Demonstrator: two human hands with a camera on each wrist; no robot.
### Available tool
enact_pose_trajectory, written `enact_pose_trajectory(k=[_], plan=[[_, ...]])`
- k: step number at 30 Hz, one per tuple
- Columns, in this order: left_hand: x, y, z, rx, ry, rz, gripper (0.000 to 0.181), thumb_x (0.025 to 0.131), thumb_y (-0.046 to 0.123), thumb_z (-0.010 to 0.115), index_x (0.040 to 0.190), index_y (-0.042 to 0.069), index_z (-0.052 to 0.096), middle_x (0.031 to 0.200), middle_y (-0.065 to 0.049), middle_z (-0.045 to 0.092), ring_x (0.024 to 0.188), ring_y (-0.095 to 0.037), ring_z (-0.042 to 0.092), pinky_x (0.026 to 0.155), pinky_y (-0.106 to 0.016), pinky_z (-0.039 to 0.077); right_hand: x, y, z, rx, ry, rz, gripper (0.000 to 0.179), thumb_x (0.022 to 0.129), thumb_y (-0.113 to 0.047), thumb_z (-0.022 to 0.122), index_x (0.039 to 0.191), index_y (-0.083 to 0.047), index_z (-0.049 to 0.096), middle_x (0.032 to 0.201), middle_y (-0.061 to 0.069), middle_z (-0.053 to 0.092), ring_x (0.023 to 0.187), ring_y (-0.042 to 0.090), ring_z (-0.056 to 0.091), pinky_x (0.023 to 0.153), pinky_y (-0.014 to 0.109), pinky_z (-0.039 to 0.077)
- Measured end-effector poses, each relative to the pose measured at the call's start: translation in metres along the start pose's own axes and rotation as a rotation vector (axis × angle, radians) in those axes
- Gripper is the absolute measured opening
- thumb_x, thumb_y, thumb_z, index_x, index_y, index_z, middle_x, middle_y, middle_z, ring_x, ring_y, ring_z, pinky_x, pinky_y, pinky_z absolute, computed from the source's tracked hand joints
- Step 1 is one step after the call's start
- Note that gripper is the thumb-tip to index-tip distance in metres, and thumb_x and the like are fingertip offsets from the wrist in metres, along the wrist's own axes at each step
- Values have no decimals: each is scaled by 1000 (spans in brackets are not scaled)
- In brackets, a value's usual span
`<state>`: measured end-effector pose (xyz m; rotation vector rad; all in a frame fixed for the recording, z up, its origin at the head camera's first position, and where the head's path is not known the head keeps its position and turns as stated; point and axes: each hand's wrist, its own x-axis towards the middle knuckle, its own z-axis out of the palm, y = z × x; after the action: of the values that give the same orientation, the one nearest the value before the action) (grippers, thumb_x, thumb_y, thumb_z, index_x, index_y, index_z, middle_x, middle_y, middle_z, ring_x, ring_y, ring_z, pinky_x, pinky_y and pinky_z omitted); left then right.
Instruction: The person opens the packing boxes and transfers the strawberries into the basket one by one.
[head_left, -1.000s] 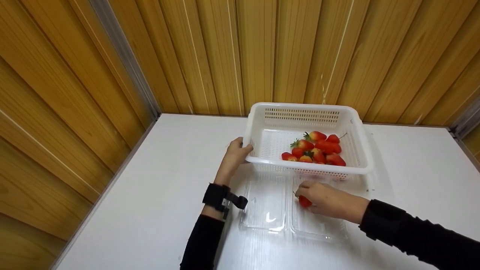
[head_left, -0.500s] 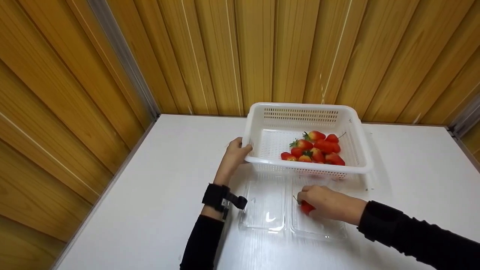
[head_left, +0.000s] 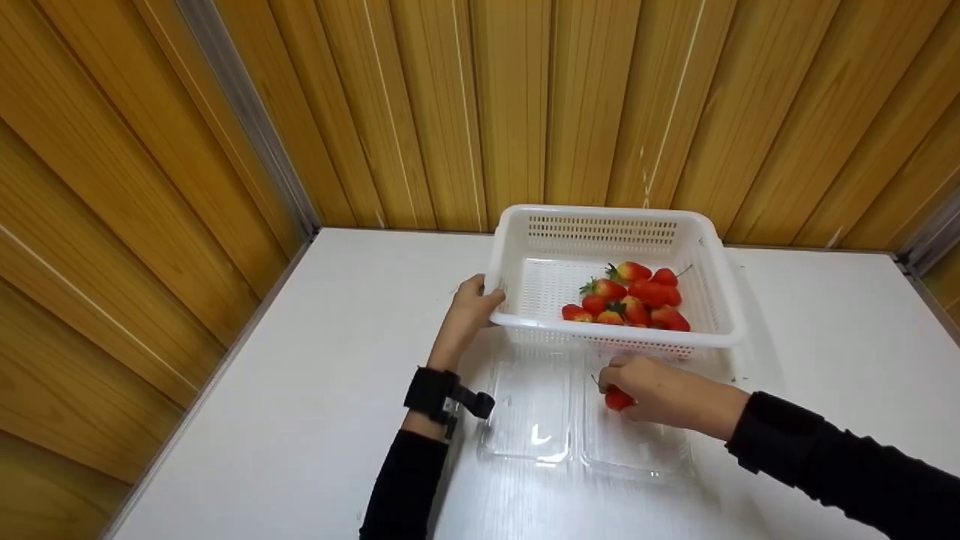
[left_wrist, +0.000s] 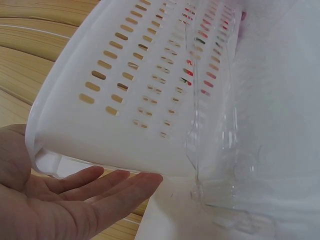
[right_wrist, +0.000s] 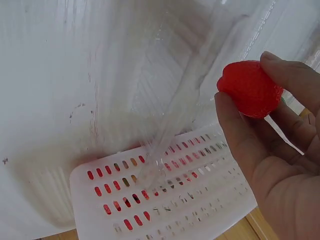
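Observation:
A white perforated plastic basket stands at the back of the table, tilted toward me, and my left hand holds its left rim. The thumb lies over that rim, and in the left wrist view the fingers reach beneath it. Several red strawberries with green leaves are heaped in the basket's right part. My right hand pinches one strawberry between thumb and fingertips, its thin stem pointing left in the head view. That hand is above the right half of a clear plastic clamshell box spread flat.
The white table runs out to both sides. Wood-patterned panels rise behind the basket and on the left. The basket's front overhangs the clamshell's back edge. Small dark crumbs lie on the table right of the basket.
My right hand dipped toward the front with the strawberry, then came back up and slightly right, still holding it. The left hand and the basket have stayed in place.

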<state>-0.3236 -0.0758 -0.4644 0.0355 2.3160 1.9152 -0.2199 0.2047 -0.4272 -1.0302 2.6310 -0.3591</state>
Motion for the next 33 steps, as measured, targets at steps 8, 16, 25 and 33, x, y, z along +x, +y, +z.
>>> enact_pose_trajectory(k=[8, 16, 25, 33], plan=[[-1, -2, -1, -7, -3, -12, 44, 98, 13, 54, 135, -9, 50, 130, -30, 59, 114, -39, 64, 85, -39, 60, -6, 0, -10, 4, 53, -29, 33, 78, -13, 88, 107, -8, 73, 93, 0, 67, 81, 16, 58, 75, 33, 60], [1, -1, 0, -16, 1, -21, 45, 98, 13, 54, 137, -8, 50, 130, -27, 59, 114, -38, 64, 85, -39, 60, -11, 0, -18, -21, 80, -42, 33, 76, -12, 89, 105, -8, 72, 93, 0, 67, 82, 16, 58, 75, 34, 61], [0, -1, 0, -21, 2, -6, 45, 95, 13, 55, 135, -9, 52, 129, -28, 60, 116, -40, 63, 86, -38, 59, -13, -1, -33, -14, 62, 28, 35, 77, -12, 88, 107, -9, 71, 98, 1, 67, 85, 17, 59, 77, 35, 61], [0, -1, 0, -35, 0, 1, 45, 96, 13, 54, 135, -9, 51, 130, -30, 59, 114, -39, 64, 84, -37, 60, -22, 3, -43, -5, 78, 47, 37, 77, -14, 89, 110, -9, 71, 102, 2, 68, 88, 18, 60, 76, 35, 62]])
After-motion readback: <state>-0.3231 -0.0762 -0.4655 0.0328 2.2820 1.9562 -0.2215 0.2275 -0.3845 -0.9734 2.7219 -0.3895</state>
